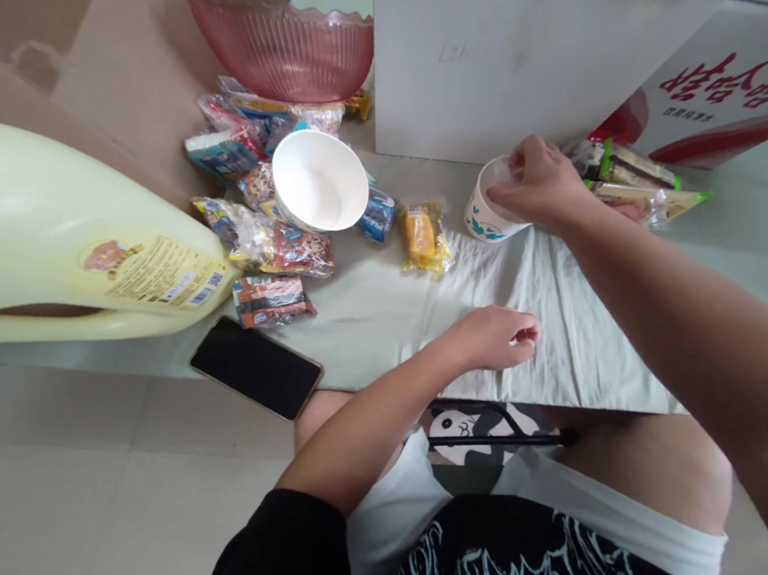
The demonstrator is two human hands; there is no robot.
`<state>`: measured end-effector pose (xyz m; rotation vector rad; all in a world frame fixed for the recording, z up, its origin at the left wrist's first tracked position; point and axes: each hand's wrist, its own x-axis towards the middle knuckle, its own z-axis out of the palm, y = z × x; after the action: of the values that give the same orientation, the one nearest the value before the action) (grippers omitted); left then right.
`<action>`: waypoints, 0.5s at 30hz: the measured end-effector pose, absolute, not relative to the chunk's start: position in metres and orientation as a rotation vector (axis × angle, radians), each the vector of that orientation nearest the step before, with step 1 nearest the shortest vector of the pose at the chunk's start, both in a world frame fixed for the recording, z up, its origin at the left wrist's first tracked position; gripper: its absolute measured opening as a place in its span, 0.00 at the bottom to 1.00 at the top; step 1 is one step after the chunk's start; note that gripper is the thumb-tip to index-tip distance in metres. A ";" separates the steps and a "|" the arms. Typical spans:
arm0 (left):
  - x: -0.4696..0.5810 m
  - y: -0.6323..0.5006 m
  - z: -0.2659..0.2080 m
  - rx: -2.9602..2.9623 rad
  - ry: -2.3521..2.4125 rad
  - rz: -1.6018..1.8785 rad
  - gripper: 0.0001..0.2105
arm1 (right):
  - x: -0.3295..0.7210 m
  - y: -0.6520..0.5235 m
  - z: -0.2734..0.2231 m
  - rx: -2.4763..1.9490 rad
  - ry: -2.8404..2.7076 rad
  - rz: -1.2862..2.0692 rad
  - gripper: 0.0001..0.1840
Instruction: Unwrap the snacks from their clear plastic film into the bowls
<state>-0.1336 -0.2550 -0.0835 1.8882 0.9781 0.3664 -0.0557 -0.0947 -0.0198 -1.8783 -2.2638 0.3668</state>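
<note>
My right hand [538, 182] is at a white paper cup [488, 214] with teal leaf prints, its fingers closed at the cup's right rim and partly over the opening. The inside of that cup is mostly hidden by the hand. Loosely curled, my left hand [501, 337] rests on the pale cloth [374, 325] with nothing visible in its fingers. Between the two cups lies a yellow wrapped snack [423, 236]. A second white paper cup [320, 181] stands tilted in view among several packaged snacks [298, 251]; its inside looks bare.
A large pale yellow jug [60, 212] lies at the left. Near the front edge is a black phone [259, 365]. A pink ribbed bowl [291, 55] and a white box [502, 46] stand behind. Wrapped sandwiches [645, 196] lie right of my right hand.
</note>
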 end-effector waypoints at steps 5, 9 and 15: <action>-0.134 -0.255 -0.082 1.875 0.960 0.372 0.03 | -0.039 -0.094 0.000 -1.858 -2.213 0.051 0.14; -0.134 -0.255 -0.082 1.894 0.973 0.363 0.04 | -0.040 -0.105 0.011 -1.762 -2.355 -0.205 0.16; -0.133 -0.254 -0.086 1.896 1.022 0.373 0.06 | -0.064 -0.095 -0.014 -1.905 -2.807 0.287 0.16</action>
<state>-0.1332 -0.2542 -0.0858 1.8964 1.0219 0.3729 -0.0644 -0.0954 -0.0138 -1.9047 -2.8066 0.2873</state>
